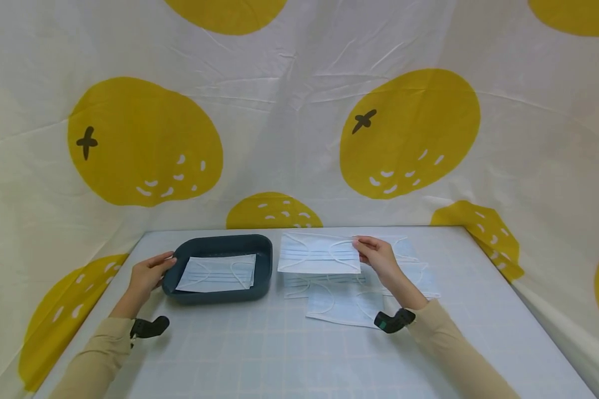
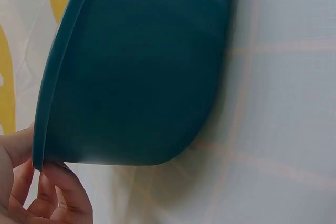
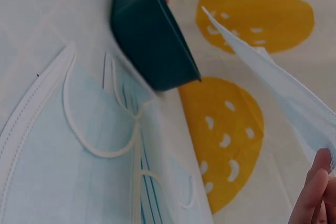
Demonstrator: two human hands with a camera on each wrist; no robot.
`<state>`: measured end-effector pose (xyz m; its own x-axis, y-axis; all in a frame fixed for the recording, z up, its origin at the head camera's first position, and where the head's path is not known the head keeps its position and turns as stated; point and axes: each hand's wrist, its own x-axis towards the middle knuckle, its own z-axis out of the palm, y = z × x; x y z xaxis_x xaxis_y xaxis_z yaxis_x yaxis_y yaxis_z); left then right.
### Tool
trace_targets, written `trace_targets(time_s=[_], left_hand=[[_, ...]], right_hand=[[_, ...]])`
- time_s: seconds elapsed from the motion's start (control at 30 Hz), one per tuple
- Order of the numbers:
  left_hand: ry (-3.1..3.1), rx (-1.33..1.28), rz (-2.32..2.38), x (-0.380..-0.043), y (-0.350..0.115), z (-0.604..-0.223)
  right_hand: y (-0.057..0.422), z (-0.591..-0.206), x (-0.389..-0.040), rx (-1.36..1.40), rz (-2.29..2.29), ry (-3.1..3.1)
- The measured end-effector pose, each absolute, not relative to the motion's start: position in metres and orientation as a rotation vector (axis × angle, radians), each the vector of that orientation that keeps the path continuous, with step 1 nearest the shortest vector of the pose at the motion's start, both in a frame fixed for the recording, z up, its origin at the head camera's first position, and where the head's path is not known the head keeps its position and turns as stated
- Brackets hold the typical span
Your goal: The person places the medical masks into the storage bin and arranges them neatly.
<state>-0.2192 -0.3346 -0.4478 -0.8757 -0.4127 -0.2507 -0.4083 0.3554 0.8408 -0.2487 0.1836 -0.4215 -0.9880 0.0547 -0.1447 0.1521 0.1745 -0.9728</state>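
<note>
My left hand grips the left rim of a dark teal plastic tray. In the left wrist view its fingers curl under the lip of the tray. Inside the tray lie light blue face masks, stacked flat. My right hand pinches one face mask by its right edge, raised above a spread of loose masks. In the right wrist view the held mask appears nearly edge-on above the fingertips, well apart from the tray.
Several overlapping masks lie right of the tray, under and beside the right forearm. The pale gridded table ends at a back edge against a white cloth printed with yellow fruit. Each wrist carries a small black camera.
</note>
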Motion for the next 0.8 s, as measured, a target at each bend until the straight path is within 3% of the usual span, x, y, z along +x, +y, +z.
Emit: trace_targets(time_s=[0.8], left_hand=[[-2.526,0.799,-1.643,-0.216,-0.330,-0.449]], right_hand=[[0.110,-0.422,-0.253,0.081,-2.112,2.201]])
